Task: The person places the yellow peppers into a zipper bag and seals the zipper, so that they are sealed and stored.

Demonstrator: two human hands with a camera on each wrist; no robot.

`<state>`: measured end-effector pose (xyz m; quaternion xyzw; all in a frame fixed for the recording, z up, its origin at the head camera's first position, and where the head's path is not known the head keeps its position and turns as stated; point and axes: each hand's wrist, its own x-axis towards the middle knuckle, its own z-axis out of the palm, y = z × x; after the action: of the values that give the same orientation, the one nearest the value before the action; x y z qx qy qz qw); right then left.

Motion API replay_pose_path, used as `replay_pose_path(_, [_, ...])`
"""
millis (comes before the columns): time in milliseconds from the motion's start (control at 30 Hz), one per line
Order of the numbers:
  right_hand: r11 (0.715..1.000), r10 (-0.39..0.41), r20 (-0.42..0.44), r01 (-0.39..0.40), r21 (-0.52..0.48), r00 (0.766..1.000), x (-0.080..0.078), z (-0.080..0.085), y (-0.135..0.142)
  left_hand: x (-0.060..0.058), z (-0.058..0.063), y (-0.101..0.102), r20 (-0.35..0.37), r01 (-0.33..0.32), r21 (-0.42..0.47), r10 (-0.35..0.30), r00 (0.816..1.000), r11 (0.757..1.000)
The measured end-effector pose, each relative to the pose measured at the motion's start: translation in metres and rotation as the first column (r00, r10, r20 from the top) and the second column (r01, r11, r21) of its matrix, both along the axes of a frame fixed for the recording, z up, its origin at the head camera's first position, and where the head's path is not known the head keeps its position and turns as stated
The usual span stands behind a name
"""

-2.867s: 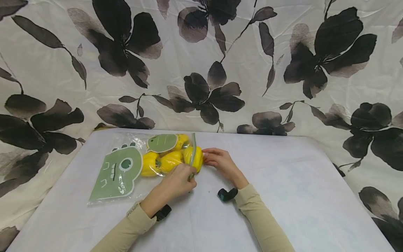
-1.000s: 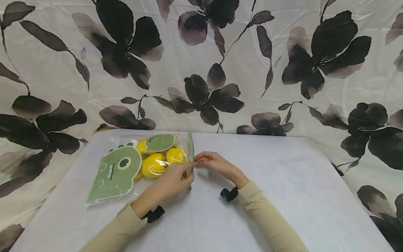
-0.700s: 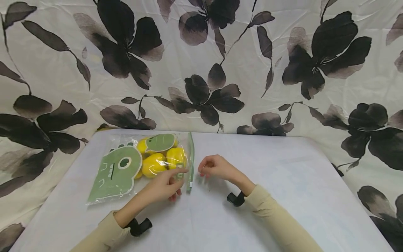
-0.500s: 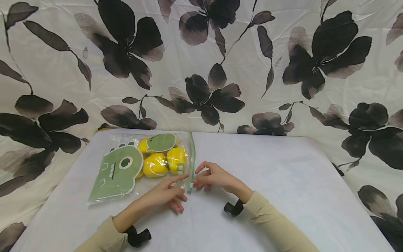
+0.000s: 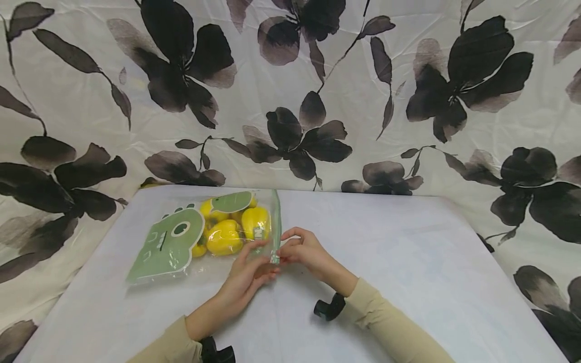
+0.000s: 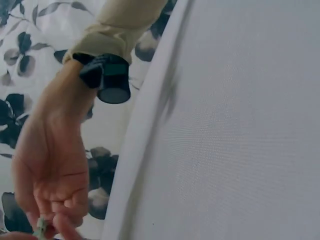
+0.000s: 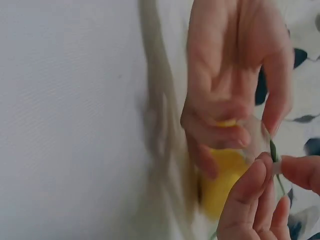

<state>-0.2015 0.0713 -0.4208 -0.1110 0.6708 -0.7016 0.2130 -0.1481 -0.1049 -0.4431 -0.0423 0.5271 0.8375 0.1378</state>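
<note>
In the head view a clear zip bag [image 5: 165, 244] with green dinosaur print lies on the left half of the table. Several yellow bell peppers [image 5: 224, 237] show through its film. The bag's green zip edge runs along its right side. My left hand [image 5: 240, 280] is at the near right corner, fingers and thumb curled on the film. My right hand [image 5: 313, 257] pinches the zip's near end. The right wrist view shows its thumb and fingertip on the small pale slider [image 7: 276, 168]. In the left wrist view the right hand [image 6: 52, 165] appears palm side, at the green zip end [image 6: 41, 227].
A white cloth covers the table [image 5: 386, 282]. Behind it hangs a pale curtain [image 5: 372, 126] with dark flowers. Each wrist carries a black camera [image 5: 330, 307].
A pepper at the bag's mouth has gone inside, and the zip edge now lies past the peppers. Both hands let go, then came together at the near corner; the right took the slider.
</note>
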Motion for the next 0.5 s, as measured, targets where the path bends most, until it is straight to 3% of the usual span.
replay_pose_path(67, [1.000, -0.003, -0.013, 0.003, -0.018, 1.000, 0.003, 0.003, -0.001, -0.002, -0.001, 0.004, -0.017, -0.092, 0.000, 0.092, 0.996, 0.996])
replay_pose_path(133, [1.000, 0.009, -0.037, -0.010, -0.026, 0.999, 0.006, 0.005, -0.001, -0.002, -0.003, 0.006, -0.034, -0.139, 0.000, 0.139, 0.990, 0.990])
replay_pose_path(367, [0.998, 0.063, -0.099, -0.059, 0.038, 0.993, 0.012, 0.000, 0.001, -0.004, -0.012, 0.006, -0.135, -0.186, -0.102, 0.172, 0.976, 0.977])
replay_pose_path(500, [0.993, 0.072, -0.129, -0.059, 0.107, 0.989, 0.014, -0.004, 0.002, -0.005, -0.016, 0.005, -0.133, -0.188, -0.112, 0.172, 0.976, 0.976])
